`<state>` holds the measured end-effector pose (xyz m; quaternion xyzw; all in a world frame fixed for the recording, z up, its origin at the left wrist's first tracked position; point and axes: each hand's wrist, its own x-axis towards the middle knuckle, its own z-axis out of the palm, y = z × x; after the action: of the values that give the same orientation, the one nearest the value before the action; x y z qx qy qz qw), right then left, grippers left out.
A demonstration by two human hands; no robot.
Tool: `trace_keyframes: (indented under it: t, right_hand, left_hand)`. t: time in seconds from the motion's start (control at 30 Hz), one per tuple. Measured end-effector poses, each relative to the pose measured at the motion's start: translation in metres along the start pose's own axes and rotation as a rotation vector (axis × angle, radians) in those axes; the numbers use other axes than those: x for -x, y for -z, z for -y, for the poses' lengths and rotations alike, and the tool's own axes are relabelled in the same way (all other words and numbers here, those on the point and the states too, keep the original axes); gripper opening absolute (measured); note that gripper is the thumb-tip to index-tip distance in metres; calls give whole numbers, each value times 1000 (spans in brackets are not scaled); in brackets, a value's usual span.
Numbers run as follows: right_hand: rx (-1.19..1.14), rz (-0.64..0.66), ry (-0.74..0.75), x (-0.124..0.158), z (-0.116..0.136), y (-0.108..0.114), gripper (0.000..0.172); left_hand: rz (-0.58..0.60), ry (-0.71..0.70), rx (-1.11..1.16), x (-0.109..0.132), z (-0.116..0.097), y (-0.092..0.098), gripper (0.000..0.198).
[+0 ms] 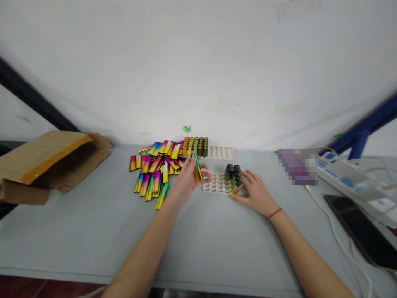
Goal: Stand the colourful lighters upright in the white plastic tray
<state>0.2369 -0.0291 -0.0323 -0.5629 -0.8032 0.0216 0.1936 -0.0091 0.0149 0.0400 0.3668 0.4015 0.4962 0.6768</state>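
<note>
Seen from a head camera looking down at a grey bench (93, 231), two bare forearms reach toward the centre of the frame. The left hand (186, 182) has its grip closed around a few upright rainbow-coloured lighters (197, 167), thumb on one side and fingers curled on the other. The right hand (256, 192), with a red thread at the wrist, rests with loosely spread fingers against the near right corner of a white holed tray (214, 184), touching the small group of black-capped lighters (234, 176) standing in it; it does not clearly clasp anything. Left of centre lies a loose pile of lighters (153, 171), and behind it a filled tray (195, 145) beside a bare second tray (221, 152). A cardboard box (46, 161) sits at mid left; a power strip (344, 171) and dark phone (362, 231) at right. Likely risks: the bunched lighters could slip from the crowded grip, or a nudge could topple the standing ones, since the light tray is steadied only at one corner.
</note>
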Motion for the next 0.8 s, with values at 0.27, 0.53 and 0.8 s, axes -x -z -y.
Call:
trace_keyframes:
  t: [0.27,0.53,0.8]
  right_hand:
    - [-2,2,9,0,-1,0,70]
    - [9,-4,12,0,-1,0,72]
    - [9,-23,29,1,-3,-2,71]
  left_hand:
    - [-18,158,155,4,6,-11,51]
    - [-8,167,72,4,22,-12,47]
    - [11,151,49,9,26,-18,49]
